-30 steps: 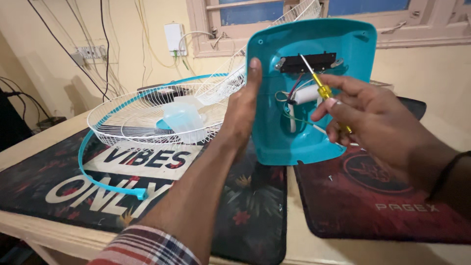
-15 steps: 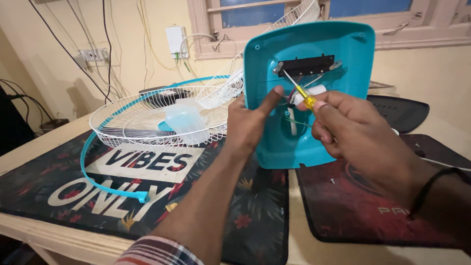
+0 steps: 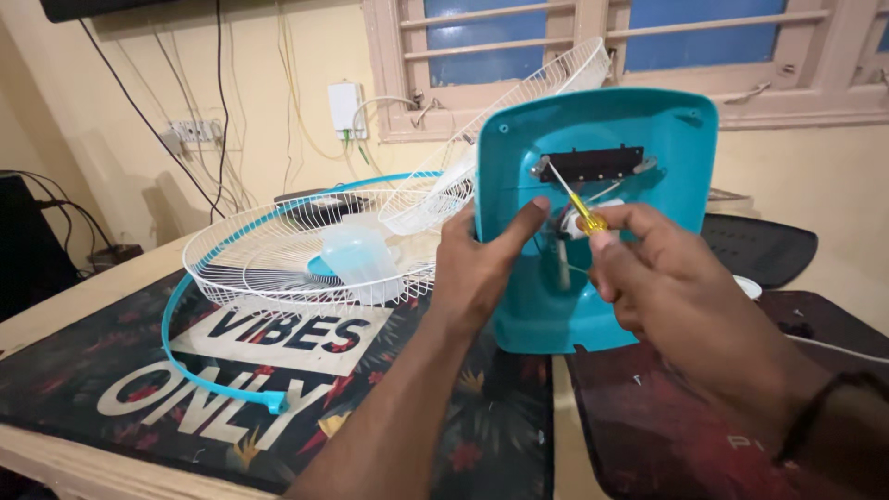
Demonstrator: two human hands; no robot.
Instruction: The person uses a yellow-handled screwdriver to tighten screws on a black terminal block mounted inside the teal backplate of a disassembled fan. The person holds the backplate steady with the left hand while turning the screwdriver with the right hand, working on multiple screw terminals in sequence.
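Observation:
A teal plastic fan housing point(image 3: 639, 130) stands upright on the table, its hollow inside facing me, with a black part and wires within. My left hand point(image 3: 477, 268) grips its left edge, thumb reaching inside. My right hand point(image 3: 667, 278) holds a small yellow-handled screwdriver point(image 3: 579, 211). The screwdriver's metal tip points up-left at the left end of the black part point(image 3: 593, 164).
A white wire fan guard point(image 3: 278, 255) with a teal rim band and pale blades lies to the left on a dark printed mat point(image 3: 139, 389). A second white guard point(image 3: 519, 120) leans behind the housing. A dark red mat point(image 3: 667, 426) lies under my right arm. Cables hang on the wall.
My view has come closer to the housing. My right hand has turned the screwdriver from pointing down-right to pointing up-left at the black part. My left hand slid lower on the housing's edge.

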